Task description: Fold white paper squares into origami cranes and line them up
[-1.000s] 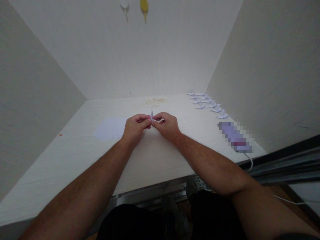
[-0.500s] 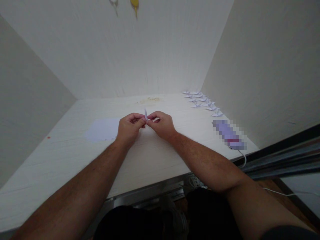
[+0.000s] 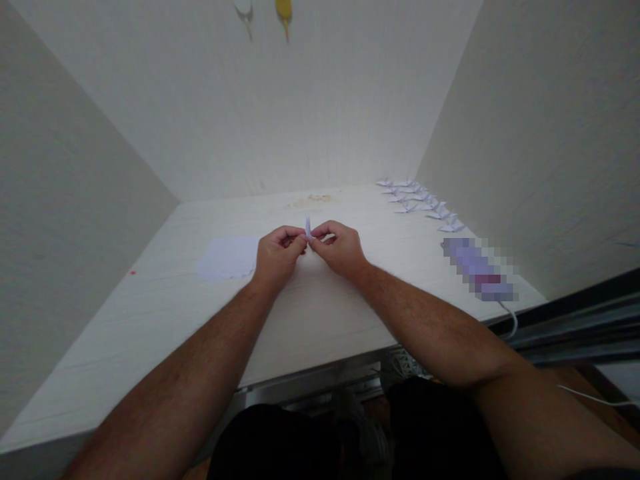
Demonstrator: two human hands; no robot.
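Between my fingertips stands a small, narrow piece of folded white paper, its upper end pointing up. My left hand pinches it from the left, thumb and forefinger closed at its lower part. From the other side my right hand grips the same piece with thumb and forefinger. The lower end of the folded paper is hidden by the fingers. Left of my left hand lies a stack of white paper sheets, partly covered by that hand.
Several folded paper cranes stand in rows at the back right of the white table. Nearer, a blurred-out flat object has a white cable running off the edge. Walls enclose the back and sides. Two hooks hang above.
The whole view has shifted, so everything sits farther right in the picture. Both hands keep their pinch on the folded paper, which looks slightly more upright.
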